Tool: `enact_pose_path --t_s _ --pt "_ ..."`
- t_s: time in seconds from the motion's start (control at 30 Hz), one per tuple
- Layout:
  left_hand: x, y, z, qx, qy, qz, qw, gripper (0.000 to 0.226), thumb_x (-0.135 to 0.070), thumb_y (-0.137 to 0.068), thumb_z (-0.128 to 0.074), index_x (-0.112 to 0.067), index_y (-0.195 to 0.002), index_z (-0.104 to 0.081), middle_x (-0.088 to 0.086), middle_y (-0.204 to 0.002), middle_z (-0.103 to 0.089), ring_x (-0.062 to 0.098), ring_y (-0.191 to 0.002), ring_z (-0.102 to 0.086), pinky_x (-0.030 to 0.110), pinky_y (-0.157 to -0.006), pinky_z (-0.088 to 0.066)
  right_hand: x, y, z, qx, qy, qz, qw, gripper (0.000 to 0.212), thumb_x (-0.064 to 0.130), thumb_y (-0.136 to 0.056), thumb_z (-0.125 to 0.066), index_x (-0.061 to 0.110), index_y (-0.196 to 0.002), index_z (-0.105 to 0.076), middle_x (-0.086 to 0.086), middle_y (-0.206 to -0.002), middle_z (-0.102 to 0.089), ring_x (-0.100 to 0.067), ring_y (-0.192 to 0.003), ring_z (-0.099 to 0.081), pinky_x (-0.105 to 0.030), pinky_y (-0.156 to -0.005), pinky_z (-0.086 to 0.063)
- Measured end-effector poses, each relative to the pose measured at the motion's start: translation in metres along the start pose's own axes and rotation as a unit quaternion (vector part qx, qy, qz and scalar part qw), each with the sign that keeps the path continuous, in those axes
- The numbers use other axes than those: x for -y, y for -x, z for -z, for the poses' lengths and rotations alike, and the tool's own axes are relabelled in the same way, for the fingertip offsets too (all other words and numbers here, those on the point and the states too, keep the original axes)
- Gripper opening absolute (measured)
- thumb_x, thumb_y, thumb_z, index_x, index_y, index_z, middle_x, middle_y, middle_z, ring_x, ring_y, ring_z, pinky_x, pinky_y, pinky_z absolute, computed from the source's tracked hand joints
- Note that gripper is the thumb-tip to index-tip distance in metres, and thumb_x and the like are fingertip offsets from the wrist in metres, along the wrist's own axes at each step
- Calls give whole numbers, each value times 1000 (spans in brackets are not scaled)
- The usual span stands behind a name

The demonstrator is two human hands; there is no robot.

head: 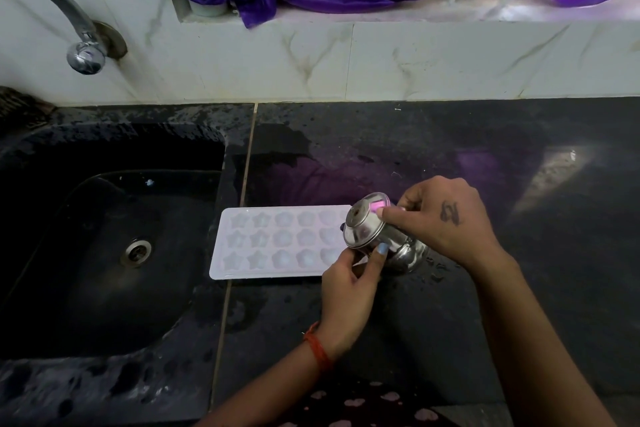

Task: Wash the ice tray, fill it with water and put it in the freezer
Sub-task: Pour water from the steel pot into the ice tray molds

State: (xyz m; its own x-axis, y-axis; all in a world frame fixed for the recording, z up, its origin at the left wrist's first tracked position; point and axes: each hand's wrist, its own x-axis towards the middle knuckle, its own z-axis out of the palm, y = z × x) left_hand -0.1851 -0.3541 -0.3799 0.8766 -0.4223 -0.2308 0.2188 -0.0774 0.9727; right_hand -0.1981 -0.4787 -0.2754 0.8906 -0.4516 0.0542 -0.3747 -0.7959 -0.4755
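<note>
Two hands tilt a steel pot over a white ice tray on a wet black counter.

The dark stone counter [450, 156] carries a black sink [86, 236] on the left. The white ice tray [277, 243], with star and flower moulds, lies flat just right of the sink. The right hand [446, 222] reaches in palm down, fingers clamped on the shiny round steel pot [374, 236] tipped toward the tray; the left hand [349, 291] grips its underside with curled fingers.

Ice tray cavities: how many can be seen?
15 on the ice tray: three rows of five, stars left, rounder shapes right. The steel pot and left hand may hide more.
</note>
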Motion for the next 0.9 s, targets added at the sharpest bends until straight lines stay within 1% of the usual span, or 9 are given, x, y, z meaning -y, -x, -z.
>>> enact_pose_path --t_s 0.1,0.17,0.3,0.43,0.53,0.6,0.7,0.8,0.9 --pt "0 0 -2 -1 11 14 1000 53 -72 -61 -62 -26 -87 -69 1 -88 -75 23 -90 -70 49 -87 -54 1 -1 0 -4 15 6 1000 42 45 -81 -64 6 -63 -69 -13 -58 -66 -26 -57 -62 -23 -50 -38" --pt "-1 0 -2 4 20 22 1000 51 -68 -61 -61 -25 -89 -69 0 -88 -75 20 -89 -70 47 -88 -54 0 -1 0 -11 22 16 1000 44 44 -81 -64 4 -63 -68 -15 -59 -65 -29 -57 -62 -24 -49 -37" --pt "-2 -1 -4 9 28 30 999 52 -65 -62 -61 -23 -92 -68 -3 -90 -75 14 -89 -71 44 -88 -55 0 -2 0 -19 27 25 999 44 44 -80 -64 3 -63 -67 -15 -58 -65 -29 -58 -62 -26 -52 -42" --pt "-2 0 -4 -1 20 23 1000 47 -66 -65 -62 -26 -88 -69 3 -90 -75 25 -92 -69 48 -88 -54 -4 -2 0 -18 14 19 1000 42 42 -80 -65 4 -64 -69 -15 -60 -66 -29 -61 -63 -24 -50 -39" --pt "-3 0 -5 -2 -7 0 1000 20 -48 -79 -69 -31 -89 -68 -10 -88 -75 6 -87 -70 36 -87 -55 -10 -2 1 4 -36 -5 999 39 44 -78 -68 9 -61 -70 -12 -60 -67 -25 -62 -64 -28 -56 -47" --pt "-6 1 -5 -7 -29 -15 999 6 -36 -84 -67 -33 -90 -66 -9 -87 -75 -1 -83 -69 21 -81 -53 -16 -1 3 9 -79 -26 996 36 43 -76 -71 12 -59 -70 -9 -58 -68 -23 -63 -65 -32 -61 -51" --pt "-9 2 -7 -13 -57 -49 997 10 -31 -86 -66 -29 -96 -66 -12 -86 -73 -8 -80 -67 5 -69 -46 -24 0 4 1 -114 -48 992 32 40 -74 -74 13 -57 -70 -6 -55 -67 -21 -63 -66 -33 -63 -51" --pt "-10 2 -10 -15 -78 -69 994 22 -34 -86 -65 -22 -105 -68 -11 -92 -73 -9 -81 -66 5 -70 -46 -29 2 6 -8 -143 -63 988 31 40 -73 -76 15 -55 -70 -3 -54 -67 -18 -61 -66 -32 -63 -51" --pt "-7 0 -13 -8 -84 -72 994 27 -40 -87 -63 -24 -108 -67 -9 -97 -73 -6 -82 -67 11 -74 -49 -32 3 8 -13 -142 -66 988 30 40 -73 -75 15 -56 -70 -3 -56 -68 -18 -63 -67 -34 -65 -53"
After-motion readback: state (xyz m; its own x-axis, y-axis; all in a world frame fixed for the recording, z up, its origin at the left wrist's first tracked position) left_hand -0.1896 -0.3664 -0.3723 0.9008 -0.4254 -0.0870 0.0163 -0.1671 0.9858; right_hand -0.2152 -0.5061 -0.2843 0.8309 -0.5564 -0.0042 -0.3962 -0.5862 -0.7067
